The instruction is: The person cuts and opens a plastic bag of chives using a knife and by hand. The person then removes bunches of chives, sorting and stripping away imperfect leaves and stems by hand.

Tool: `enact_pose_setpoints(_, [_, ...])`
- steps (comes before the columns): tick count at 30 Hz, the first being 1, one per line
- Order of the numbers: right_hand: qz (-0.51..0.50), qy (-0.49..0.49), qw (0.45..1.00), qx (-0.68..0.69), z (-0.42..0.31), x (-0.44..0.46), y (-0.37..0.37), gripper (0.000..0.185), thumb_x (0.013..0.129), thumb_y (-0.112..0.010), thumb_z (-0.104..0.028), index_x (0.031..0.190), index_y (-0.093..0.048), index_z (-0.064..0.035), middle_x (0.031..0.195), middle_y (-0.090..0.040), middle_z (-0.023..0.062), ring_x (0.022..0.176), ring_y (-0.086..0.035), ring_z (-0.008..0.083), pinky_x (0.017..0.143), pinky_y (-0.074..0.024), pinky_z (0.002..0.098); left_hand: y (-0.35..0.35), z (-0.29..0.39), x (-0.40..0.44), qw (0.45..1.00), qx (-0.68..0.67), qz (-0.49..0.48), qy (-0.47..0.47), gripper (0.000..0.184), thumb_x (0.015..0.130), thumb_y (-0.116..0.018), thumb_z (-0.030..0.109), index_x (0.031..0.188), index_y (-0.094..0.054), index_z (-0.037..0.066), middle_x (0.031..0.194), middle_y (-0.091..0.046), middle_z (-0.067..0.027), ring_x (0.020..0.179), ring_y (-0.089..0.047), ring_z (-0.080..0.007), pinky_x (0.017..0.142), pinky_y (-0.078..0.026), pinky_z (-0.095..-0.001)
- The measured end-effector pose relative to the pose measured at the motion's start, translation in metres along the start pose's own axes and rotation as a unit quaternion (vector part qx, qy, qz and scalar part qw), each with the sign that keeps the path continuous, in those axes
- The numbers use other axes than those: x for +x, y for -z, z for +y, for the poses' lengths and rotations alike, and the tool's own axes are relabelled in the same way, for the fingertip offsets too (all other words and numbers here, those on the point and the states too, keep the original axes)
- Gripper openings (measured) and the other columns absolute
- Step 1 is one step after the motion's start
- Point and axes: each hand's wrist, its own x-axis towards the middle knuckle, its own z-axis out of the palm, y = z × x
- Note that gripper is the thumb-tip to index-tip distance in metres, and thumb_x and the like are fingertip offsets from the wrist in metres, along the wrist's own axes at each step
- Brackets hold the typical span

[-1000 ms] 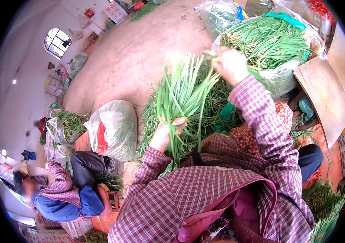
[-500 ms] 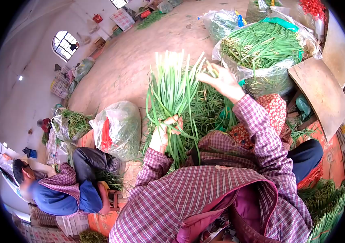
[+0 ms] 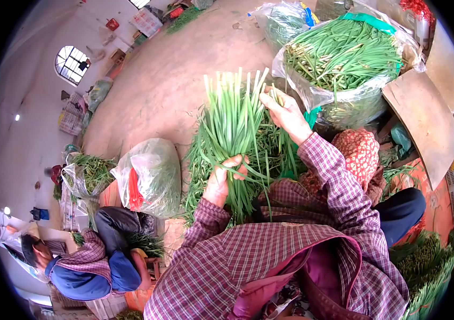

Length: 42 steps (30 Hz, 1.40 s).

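My left hand [image 3: 227, 178] is wrapped round the lower part of a bunch of garlic chives [image 3: 232, 114]. The bunch stands upright with its pale cut ends up, and its leaves hang down below the fist. Up at its right side, my right hand [image 3: 286, 113] is closed on a few short stalks [image 3: 275, 95], their lower ends hidden by my fingers. Beneath both hands lies a heap of loose green leaves [image 3: 197, 154].
A big plastic bag of green stalks [image 3: 344, 58] stands at the upper right, beside a bent board [image 3: 424, 122]. On the left are a tied clear bag [image 3: 155, 173] and a seated person [image 3: 83, 266]. Tied bundles [image 3: 427, 272] lie at lower right.
The view has shifted slightly. My right hand has turned and its fingers have closed more round the stalks beside the bunch. My left hand keeps its hold.
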Motion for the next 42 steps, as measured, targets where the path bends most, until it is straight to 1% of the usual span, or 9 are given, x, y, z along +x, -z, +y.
enact_pose_setpoints(4, [-0.026,-0.011,0.999,0.030,0.002,0.003,0.001,0.055,0.089,-0.057,-0.046,0.124,-0.053,-0.0046,0.103,-0.061,0.0018,0.093,-0.052,0.0089,0.081,-0.0409,0.0251,-0.003,-0.004,0.003,0.998,0.057,0.006,-0.008,0.033,0.082,-0.062,0.033,0.085,-0.062,0.000,0.051,-0.046,-0.0014,0.049,-0.043,-0.0106,0.050,-0.032,-0.0238])
enact_pose_setpoints(7, [-0.023,-0.046,0.994,0.099,0.014,0.005,0.000,0.062,0.091,-0.042,-0.059,0.125,-0.053,-0.0083,0.089,-0.052,-0.0067,0.069,-0.039,0.0008,0.052,-0.0282,0.0180,-0.009,-0.004,0.003,0.999,0.029,0.025,-0.010,0.027,0.082,-0.064,0.026,0.086,-0.063,-0.001,0.061,-0.054,-0.0046,0.053,-0.046,-0.0105,0.051,-0.036,-0.0245])
enact_pose_setpoints(11, [0.013,-0.047,0.990,0.134,0.024,0.012,-0.007,0.087,0.078,-0.063,-0.058,0.137,-0.031,-0.0031,0.124,-0.049,0.0081,0.107,-0.048,0.0131,0.084,-0.0404,0.0281,-0.012,-0.022,0.016,0.999,0.014,0.029,-0.026,0.017,0.081,-0.066,0.013,0.091,-0.064,-0.001,0.074,-0.063,-0.0073,0.058,-0.052,-0.0107,0.049,-0.041,-0.0236])
enact_pose_setpoints(22, [-0.099,-0.160,0.935,0.300,0.095,0.018,0.028,0.070,0.086,-0.059,-0.048,0.134,-0.040,-0.0012,0.127,-0.054,0.0111,0.112,-0.055,0.0197,0.100,-0.0415,0.0364,-0.025,0.007,0.004,0.976,0.179,-0.121,-0.014,0.034,0.084,-0.062,0.011,0.115,-0.050,0.003,0.108,-0.059,-0.0080,0.086,-0.059,-0.0130,0.053,-0.047,-0.0245])
enact_pose_setpoints(28, [-0.125,-0.147,0.868,0.458,0.111,0.012,0.034,0.069,0.080,-0.066,-0.049,0.132,-0.044,-0.0085,0.122,-0.057,0.0074,0.105,-0.058,0.0195,0.090,-0.0487,0.0386,-0.037,0.044,0.041,0.778,0.538,-0.320,-0.048,0.069,0.082,-0.067,0.023,0.137,-0.033,0.000,0.129,-0.047,-0.0128,0.112,-0.050,-0.0220,0.099,-0.038,-0.0344])
enact_pose_setpoints(33, [-0.148,-0.098,0.842,0.510,0.080,-0.006,0.034,0.085,0.079,-0.068,-0.045,0.144,-0.025,-0.0109,0.148,-0.027,0.0003,0.126,-0.040,0.0207,0.103,-0.0392,0.0392,-0.045,0.055,0.049,0.818,0.372,-0.436,0.047,0.071,0.075,-0.075,0.025,0.132,-0.039,0.000,0.123,-0.054,-0.0116,0.105,-0.054,-0.0213,0.093,-0.041,-0.0342])
enact_pose_setpoints(35, [-0.183,-0.105,0.833,0.512,0.084,-0.006,0.035,0.083,0.080,-0.067,-0.043,0.143,-0.027,-0.0090,0.140,-0.037,0.0020,0.115,-0.049,0.0183,0.098,-0.0426,0.0369,-0.061,0.071,0.056,0.688,0.536,-0.476,0.111,0.075,0.071,-0.077,0.016,0.131,-0.038,-0.003,0.117,-0.057,-0.0110,0.099,-0.058,-0.0207,0.088,-0.046,-0.0338])
enact_pose_setpoints(39, [-0.223,-0.107,0.832,0.497,0.091,-0.008,0.038,0.079,0.082,-0.066,-0.042,0.143,-0.029,-0.0082,0.127,-0.050,0.0027,0.106,-0.054,0.0150,0.094,-0.0443,0.0347,-0.028,0.058,0.046,0.903,0.221,-0.290,0.226,0.079,0.062,-0.082,0.014,0.129,-0.044,-0.001,0.122,-0.055,-0.0126,0.109,-0.053,-0.0182,0.096,-0.041,-0.0329])
enact_pose_setpoints(42, [-0.212,-0.101,0.849,0.473,0.083,-0.012,0.038,0.079,0.081,-0.066,-0.042,0.143,-0.029,-0.0083,0.132,-0.047,0.0027,0.106,-0.054,0.0147,0.094,-0.0442,0.0335,-0.014,0.052,0.051,0.893,0.209,-0.330,0.223,0.080,0.061,-0.082,0.010,0.130,-0.043,-0.002,0.125,-0.053,-0.0120,0.110,-0.052,-0.0186,0.097,-0.040,-0.0350])
